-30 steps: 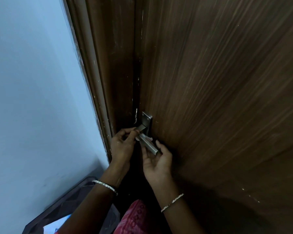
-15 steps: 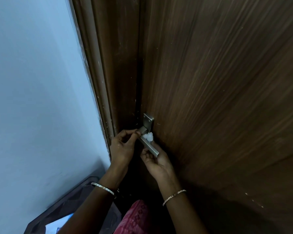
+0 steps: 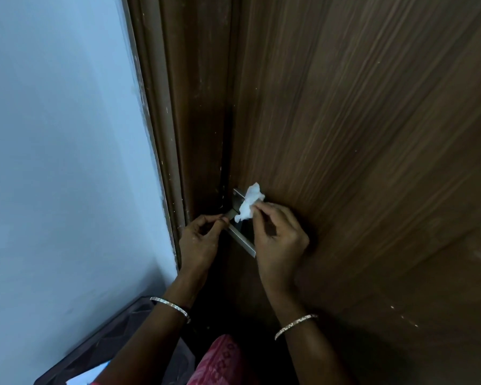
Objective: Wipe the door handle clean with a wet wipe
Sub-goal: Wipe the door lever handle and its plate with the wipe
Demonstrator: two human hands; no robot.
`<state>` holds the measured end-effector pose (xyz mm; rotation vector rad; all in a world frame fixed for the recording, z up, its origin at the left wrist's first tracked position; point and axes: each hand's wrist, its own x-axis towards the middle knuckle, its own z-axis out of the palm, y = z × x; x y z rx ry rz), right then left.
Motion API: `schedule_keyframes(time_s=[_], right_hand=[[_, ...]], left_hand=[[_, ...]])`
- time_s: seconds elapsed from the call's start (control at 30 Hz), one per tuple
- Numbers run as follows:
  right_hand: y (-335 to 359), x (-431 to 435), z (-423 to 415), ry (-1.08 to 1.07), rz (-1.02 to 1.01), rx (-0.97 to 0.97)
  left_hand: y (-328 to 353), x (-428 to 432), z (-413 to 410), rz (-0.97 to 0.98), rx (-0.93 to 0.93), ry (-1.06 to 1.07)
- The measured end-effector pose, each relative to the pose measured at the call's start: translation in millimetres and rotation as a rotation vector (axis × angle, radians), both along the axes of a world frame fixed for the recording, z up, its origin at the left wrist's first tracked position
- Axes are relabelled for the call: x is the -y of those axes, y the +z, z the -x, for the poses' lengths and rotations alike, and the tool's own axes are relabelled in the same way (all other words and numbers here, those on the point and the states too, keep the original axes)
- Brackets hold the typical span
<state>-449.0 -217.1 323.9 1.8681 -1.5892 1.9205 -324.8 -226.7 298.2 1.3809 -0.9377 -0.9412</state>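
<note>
The brushed-metal lever door handle (image 3: 240,238) sits low on the dark brown wood-grain door (image 3: 358,134), close to the frame. The crumpled white wet wipe (image 3: 249,202) now lies against the handle's backplate, higher than half a second ago, when it sat on the lever. The right hand (image 3: 279,240), then under the lever, has risen above it and pinches the wipe. The left hand (image 3: 202,240) still grips the lever's base with pinched fingertips.

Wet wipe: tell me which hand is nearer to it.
Right. The right hand pinches the wet wipe against the handle's plate. The left hand is apart from it, lower left, fingers on the door handle near its base.
</note>
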Motion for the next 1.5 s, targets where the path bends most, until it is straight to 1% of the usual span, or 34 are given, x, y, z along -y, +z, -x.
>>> schedule_keyframes(time_s=[0.07,0.1,0.17,0.33,0.43,0.5,0.6,0.67,0.77,0.83,0.9,0.97,1.07,1.2,1.27,1.3,1.33,1.4,1.43,1.5], right_hand=[[2.4,3.9,1.4,-0.088,0.013,-0.386],[1.4,4.4,-0.5,-0.127,-0.003,-0.524],[-2.6,3.5,-0.9,-0.133,-0.053,-0.666],[-17.0,-14.0,24.3,-0.150,-0.092,-0.866],[-16.1,-24.8,31.8,-0.181,-0.119,-0.942],[-6.6,-23.1,33.0,-0.186,-0.099,-0.936],[13.6,-9.4,26.9,-0.185,-0.028,-0.867],[18.8,-2.0,21.2,-0.194,0.012,-0.872],[0.4,-0.8,24.5,-0.188,0.044,-1.017],[-16.5,-5.7,32.4,-0.132,0.012,-1.139],[-26.9,-8.3,37.5,-0.075,-0.037,-1.184],[-25.9,-8.8,35.2,-0.024,-0.127,-1.144],[-18.0,-15.8,26.1,0.027,-0.326,-1.026],[-11.0,-37.2,34.1,0.083,-0.650,-0.864],[-8.1,-46.2,45.8,0.059,-0.680,-0.816],[-4.9,-51.0,48.3,0.043,-0.676,-0.759],[-3.3,-55.6,49.3,0.023,-0.653,-0.671],[-3.3,-62.6,47.8,-0.003,-0.616,-0.414],[-6.0,-64.7,46.5,0.011,-0.629,-0.261],[-13.6,-67.5,41.5,0.111,-0.760,0.053]], left_hand=[[-0.1,-1.0,-0.6,0.006,0.001,-0.002],[-0.1,-1.2,-1.0,0.008,0.002,-0.009],[-0.6,-1.9,-1.2,-0.001,-0.004,-0.020],[-1.7,-1.6,-2.2,0.008,-0.009,-0.032],[-2.7,-0.9,-3.0,0.005,-0.009,-0.041],[-3.5,-0.3,-3.4,0.011,-0.005,-0.057],[-2.3,-0.4,-3.7,0.014,0.008,-0.062],[-2.9,-1.1,-4.8,0.008,0.003,-0.072],[-2.2,-1.6,-5.7,-0.006,-0.034,-0.090],[-1.3,-2.5,-5.6,-0.005,-0.043,-0.093],[-0.8,-3.1,-6.2,0.002,-0.042,-0.108],[-1.1,-2.6,-7.0,0.000,-0.069,-0.132],[-2.6,-1.7,-8.4,-0.029,-0.140,-0.138],[-10.3,-4.6,-13.9,-0.091,-0.257,-0.169],[-19.3,-8.6,-19.1,-0.094,-0.295,-0.182],[-23.5,-11.7,-20.7,-0.097,-0.310,-0.183],[-28.0,-15.0,-21.3,-0.112,-0.326,-0.175],[-36.2,-22.5,-20.2,-0.172,-0.341,-0.169],[-38.8,-27.3,-19.0,-0.210,-0.332,-0.211],[-41.2,-36.8,-13.7,-0.271,-0.308,-0.422]])
